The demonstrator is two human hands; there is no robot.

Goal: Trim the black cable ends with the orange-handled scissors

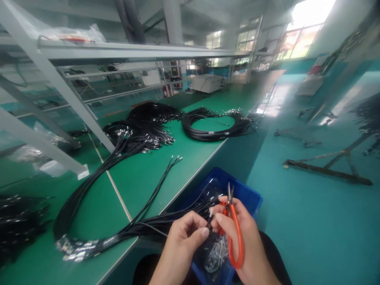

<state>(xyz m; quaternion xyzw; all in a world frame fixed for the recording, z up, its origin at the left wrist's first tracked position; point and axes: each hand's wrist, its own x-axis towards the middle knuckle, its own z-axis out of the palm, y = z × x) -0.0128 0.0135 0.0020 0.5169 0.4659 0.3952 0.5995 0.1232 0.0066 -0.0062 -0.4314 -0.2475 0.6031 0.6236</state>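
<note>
The person's left hand [187, 236] had its thumb and forefinger pinched on a thin black cable [209, 222], near the middle of the two hands and above a blue plastic bin [254, 194]. The right hand [245, 227] was curled around metal scissors with red-coated handles [236, 227], their blades pointing up and slightly parted, while its thumb and fingertips met close beside the same cable; whether they gripped it could not be told. Whitish, tangled scraps [218, 251] lay in the bin below the hands. From the hands, a long bundle of black cables with silvery bands [67, 209] ran back over the edge of a green tabletop [142, 172] and curved round in a wide loop at the left. Beyond it sat a heap of black cables with bright metal ends [154, 112], and to the right of that a round coil of black cables [204, 135]. A pale metal shelf frame [75, 101] stood over the left part of the tabletop.
</note>
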